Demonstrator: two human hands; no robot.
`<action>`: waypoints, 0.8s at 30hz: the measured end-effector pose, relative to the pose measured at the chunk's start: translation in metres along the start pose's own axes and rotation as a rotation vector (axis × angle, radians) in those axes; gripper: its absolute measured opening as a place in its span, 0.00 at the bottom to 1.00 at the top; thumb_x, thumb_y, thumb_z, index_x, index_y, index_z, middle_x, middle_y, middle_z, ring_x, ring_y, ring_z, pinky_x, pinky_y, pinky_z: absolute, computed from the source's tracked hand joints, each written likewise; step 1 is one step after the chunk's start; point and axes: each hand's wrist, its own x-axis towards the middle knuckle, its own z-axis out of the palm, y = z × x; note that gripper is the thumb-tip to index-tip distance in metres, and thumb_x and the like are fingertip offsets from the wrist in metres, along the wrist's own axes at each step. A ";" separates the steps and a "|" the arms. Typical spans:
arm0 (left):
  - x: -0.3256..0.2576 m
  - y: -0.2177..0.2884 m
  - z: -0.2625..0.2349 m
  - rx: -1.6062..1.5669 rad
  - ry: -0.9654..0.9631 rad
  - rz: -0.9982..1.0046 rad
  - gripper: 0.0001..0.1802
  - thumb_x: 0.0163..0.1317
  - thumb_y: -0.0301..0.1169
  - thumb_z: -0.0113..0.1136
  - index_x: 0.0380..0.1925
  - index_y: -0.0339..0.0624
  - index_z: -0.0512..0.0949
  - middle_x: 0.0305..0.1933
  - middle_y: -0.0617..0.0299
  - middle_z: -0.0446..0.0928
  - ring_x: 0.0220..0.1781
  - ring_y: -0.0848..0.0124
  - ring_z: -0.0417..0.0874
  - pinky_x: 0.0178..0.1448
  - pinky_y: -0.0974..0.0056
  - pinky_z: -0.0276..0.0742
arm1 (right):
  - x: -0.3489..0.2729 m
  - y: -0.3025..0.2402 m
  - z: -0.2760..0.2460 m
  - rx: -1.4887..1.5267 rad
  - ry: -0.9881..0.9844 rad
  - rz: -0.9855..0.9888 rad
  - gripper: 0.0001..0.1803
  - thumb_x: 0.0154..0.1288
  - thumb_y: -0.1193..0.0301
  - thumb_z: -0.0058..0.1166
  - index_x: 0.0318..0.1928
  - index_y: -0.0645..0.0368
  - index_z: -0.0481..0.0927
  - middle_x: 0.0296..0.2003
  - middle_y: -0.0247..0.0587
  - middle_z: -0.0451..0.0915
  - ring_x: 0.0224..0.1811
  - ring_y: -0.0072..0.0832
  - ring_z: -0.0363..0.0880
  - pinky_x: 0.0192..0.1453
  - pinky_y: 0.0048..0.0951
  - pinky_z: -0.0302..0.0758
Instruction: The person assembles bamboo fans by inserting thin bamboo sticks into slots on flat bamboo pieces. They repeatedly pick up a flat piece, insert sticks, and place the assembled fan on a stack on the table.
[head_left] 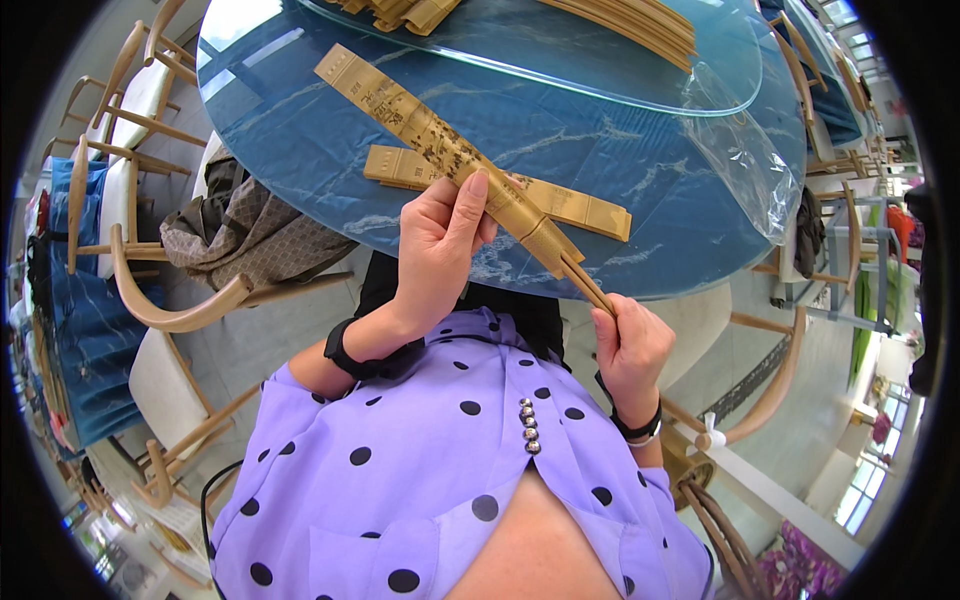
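Observation:
My left hand (440, 240) pinches a long gold paper chopstick sleeve (395, 105) near its middle, thumb on top. The sleeve slants from upper left to lower right above the table edge. A pair of brown chopsticks (585, 282) sticks out of its lower right end. My right hand (634, 352) is closed around the outer ends of these chopsticks; the rest of their length is hidden in the sleeve. Behind my left hand, a small stack of similar gold sleeves (585, 212) lies on the blue marble-patterned tabletop (300, 150).
A raised glass turntable (560, 60) carries a gold pile (405, 12) and a fanned stack of gold sleeves (640, 30). A clear plastic bag (745, 165) hangs over its right edge. Wooden chairs (180, 310) stand around, one with a brown patterned cloth item (255, 225).

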 end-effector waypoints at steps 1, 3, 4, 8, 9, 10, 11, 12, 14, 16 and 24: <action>-0.003 -0.002 0.002 0.002 -0.003 0.000 0.19 0.81 0.40 0.52 0.46 0.34 0.83 0.25 0.70 0.75 0.25 0.86 0.64 0.29 0.78 0.58 | 0.000 0.000 0.000 0.000 0.003 -0.002 0.09 0.70 0.67 0.64 0.40 0.61 0.80 0.25 0.40 0.78 0.22 0.38 0.77 0.25 0.35 0.71; -0.007 -0.007 0.009 0.007 -0.010 0.000 0.18 0.81 0.39 0.53 0.45 0.34 0.83 0.25 0.69 0.75 0.25 0.86 0.65 0.29 0.77 0.59 | 0.001 -0.001 0.001 -0.002 0.011 -0.006 0.10 0.71 0.67 0.63 0.39 0.61 0.80 0.25 0.40 0.78 0.22 0.38 0.77 0.25 0.35 0.71; -0.008 -0.009 0.009 -0.005 -0.016 -0.006 0.18 0.81 0.39 0.53 0.45 0.34 0.83 0.25 0.69 0.76 0.25 0.86 0.65 0.29 0.77 0.59 | 0.001 -0.002 0.002 -0.003 0.014 -0.013 0.10 0.71 0.67 0.63 0.39 0.61 0.80 0.25 0.40 0.78 0.22 0.38 0.77 0.25 0.35 0.71; -0.005 -0.008 0.005 -0.040 -0.034 -0.052 0.19 0.81 0.39 0.51 0.46 0.34 0.83 0.25 0.70 0.75 0.25 0.86 0.65 0.28 0.77 0.58 | 0.003 -0.001 0.003 -0.009 0.012 -0.022 0.10 0.71 0.67 0.63 0.39 0.60 0.80 0.25 0.39 0.79 0.22 0.38 0.77 0.25 0.35 0.71; -0.003 -0.004 0.009 -0.067 -0.020 -0.031 0.20 0.82 0.40 0.49 0.46 0.34 0.83 0.25 0.71 0.74 0.24 0.87 0.63 0.27 0.77 0.55 | 0.003 -0.001 0.003 -0.009 0.007 -0.022 0.10 0.71 0.67 0.63 0.39 0.60 0.80 0.25 0.39 0.79 0.22 0.38 0.77 0.25 0.35 0.71; -0.002 -0.002 0.010 -0.094 -0.006 -0.010 0.21 0.82 0.41 0.48 0.47 0.35 0.83 0.24 0.71 0.73 0.23 0.88 0.61 0.25 0.77 0.52 | 0.003 0.000 0.003 -0.010 0.005 -0.025 0.10 0.71 0.67 0.63 0.39 0.60 0.80 0.25 0.39 0.79 0.22 0.38 0.77 0.25 0.35 0.71; -0.001 -0.002 0.010 -0.042 -0.005 0.002 0.21 0.83 0.41 0.48 0.46 0.35 0.84 0.24 0.71 0.73 0.23 0.88 0.61 0.25 0.77 0.52 | 0.003 0.000 0.003 -0.010 0.003 -0.029 0.10 0.71 0.67 0.63 0.39 0.60 0.80 0.25 0.39 0.79 0.22 0.38 0.77 0.25 0.35 0.71; 0.000 -0.002 0.009 0.009 -0.007 0.012 0.21 0.83 0.41 0.47 0.46 0.35 0.84 0.24 0.71 0.73 0.23 0.88 0.61 0.25 0.77 0.52 | 0.003 0.000 0.003 -0.013 0.002 -0.030 0.10 0.71 0.66 0.63 0.39 0.60 0.80 0.25 0.39 0.79 0.22 0.38 0.77 0.25 0.35 0.71; -0.001 -0.005 0.008 0.062 -0.013 0.026 0.22 0.83 0.42 0.47 0.45 0.35 0.84 0.25 0.71 0.74 0.22 0.88 0.60 0.25 0.77 0.52 | 0.005 -0.002 0.002 -0.010 0.001 -0.030 0.10 0.71 0.66 0.63 0.40 0.60 0.80 0.25 0.39 0.79 0.22 0.38 0.77 0.25 0.35 0.71; -0.003 -0.009 0.009 0.065 -0.025 0.030 0.23 0.83 0.42 0.46 0.45 0.34 0.83 0.25 0.72 0.74 0.22 0.88 0.60 0.25 0.77 0.52 | 0.005 -0.004 0.003 -0.003 0.006 -0.031 0.10 0.71 0.66 0.63 0.40 0.61 0.81 0.25 0.39 0.79 0.22 0.38 0.78 0.26 0.35 0.71; 0.005 0.006 -0.007 0.115 0.109 0.064 0.22 0.82 0.42 0.48 0.43 0.34 0.83 0.18 0.76 0.63 0.19 0.87 0.54 0.23 0.75 0.47 | 0.017 -0.001 -0.004 0.104 -0.064 0.013 0.12 0.73 0.63 0.60 0.42 0.60 0.81 0.25 0.40 0.76 0.24 0.38 0.77 0.27 0.35 0.72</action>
